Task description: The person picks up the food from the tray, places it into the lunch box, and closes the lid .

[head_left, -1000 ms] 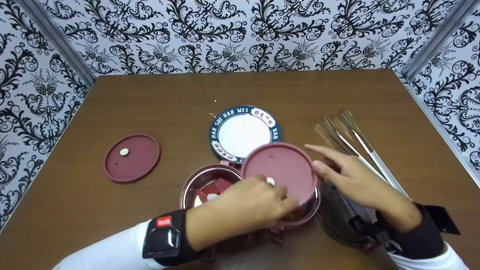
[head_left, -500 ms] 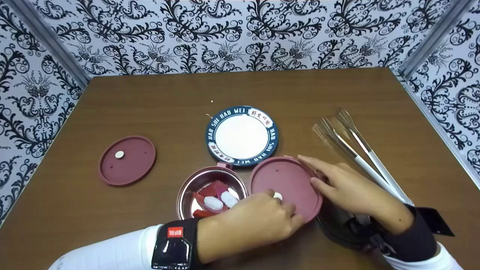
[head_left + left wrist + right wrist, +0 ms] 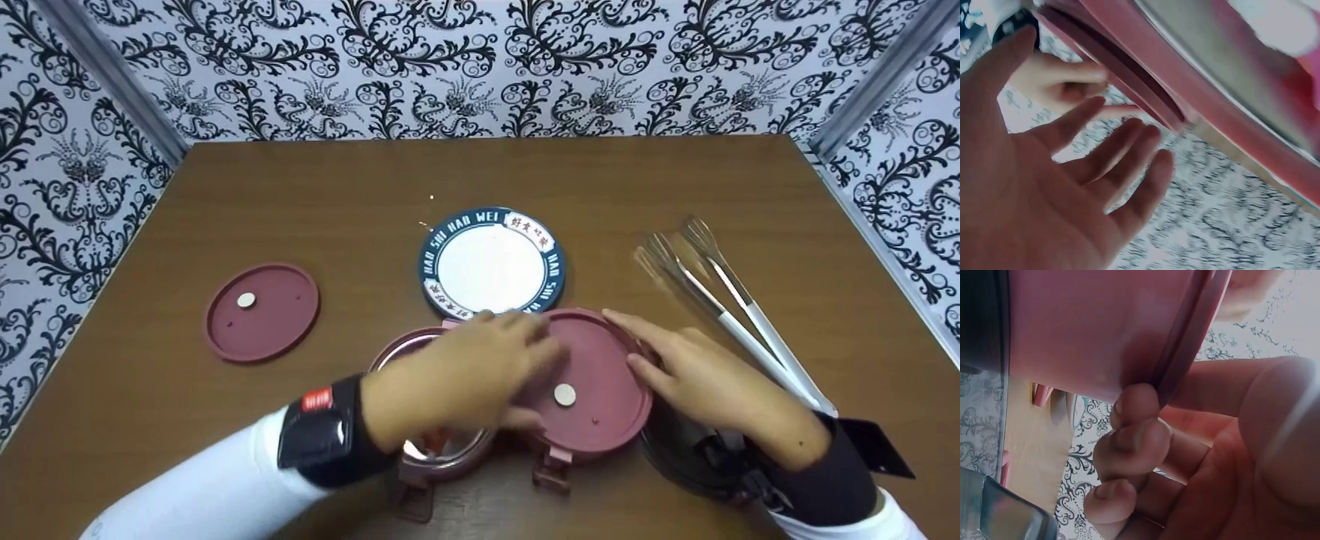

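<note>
A round pink lunch box (image 3: 600, 442) has a pink lid (image 3: 607, 375) with a small white round knob lying on its top. My right hand (image 3: 697, 375) holds it at the right side, its thumb and forefinger at the lid's rim; curled fingertips (image 3: 1134, 405) press the wall just under that rim. My left hand (image 3: 472, 367), blurred, hovers over a second pink box (image 3: 457, 469) lined with shiny metal and uncovered. Its fingers are spread and hold nothing in the left wrist view. Red and white pieces (image 3: 1286, 28) lie inside, mostly hidden by this hand in the head view.
Another pink lid (image 3: 262, 315) lies on the table at left. Behind the boxes stands a blue-rimmed white plate (image 3: 491, 266). Two whisk-like metal utensils (image 3: 742, 307) with white handles lie at right, near a dark round vessel (image 3: 690, 457) partly under my right wrist.
The pink lid came down onto the right-hand box. My left hand let go of it and moved left over the other box. My right hand came to the lid's rim and stays there.
</note>
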{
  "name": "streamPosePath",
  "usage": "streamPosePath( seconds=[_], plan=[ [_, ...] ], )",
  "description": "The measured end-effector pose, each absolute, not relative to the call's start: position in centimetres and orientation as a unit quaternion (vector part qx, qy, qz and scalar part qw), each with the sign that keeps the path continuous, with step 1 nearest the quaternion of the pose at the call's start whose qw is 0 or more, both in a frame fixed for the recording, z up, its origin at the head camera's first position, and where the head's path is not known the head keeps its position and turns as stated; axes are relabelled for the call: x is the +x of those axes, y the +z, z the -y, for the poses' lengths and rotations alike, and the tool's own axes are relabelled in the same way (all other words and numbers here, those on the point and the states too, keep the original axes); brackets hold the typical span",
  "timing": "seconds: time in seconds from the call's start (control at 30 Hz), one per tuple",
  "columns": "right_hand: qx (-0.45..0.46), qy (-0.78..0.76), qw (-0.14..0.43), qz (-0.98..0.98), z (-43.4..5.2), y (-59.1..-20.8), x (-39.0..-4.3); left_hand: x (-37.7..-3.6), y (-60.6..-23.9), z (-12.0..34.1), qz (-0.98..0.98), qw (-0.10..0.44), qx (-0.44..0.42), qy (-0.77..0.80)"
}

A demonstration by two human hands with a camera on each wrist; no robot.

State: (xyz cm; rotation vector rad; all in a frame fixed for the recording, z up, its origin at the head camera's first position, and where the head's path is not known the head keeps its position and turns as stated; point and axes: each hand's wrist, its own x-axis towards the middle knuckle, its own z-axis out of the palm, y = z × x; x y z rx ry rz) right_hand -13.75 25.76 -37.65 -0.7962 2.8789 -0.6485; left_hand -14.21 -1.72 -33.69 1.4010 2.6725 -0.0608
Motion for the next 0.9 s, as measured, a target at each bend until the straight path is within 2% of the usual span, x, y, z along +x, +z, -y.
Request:
streamPosePath(
  seconds=[0.17, 0.3, 0.6, 0.9],
  plan=[
    [-0.265, -0.204, 0.037, -0.942, -25.9, -37.5, -13.6, -15.5, -33.5, 2.2, -0.894, 0.159, 0.419, 0.022],
    [-0.261, -0.196, 0.041, -0.944, -25.7, -37.6, -13.5, -15.7, -33.6, 2.3, -0.894, 0.201, 0.399, 0.044],
    [-0.249, -0.189, 0.008, -0.95, -24.8, -37.6, -12.8, -15.8, -33.9, 2.6, -0.898, 0.198, 0.389, 0.057],
    [-0.276, -0.193, 0.1, -0.936, -23.6, -37.9, -11.1, -15.9, -34.1, 2.8, -0.896, 0.204, 0.39, 0.062]
  ],
)
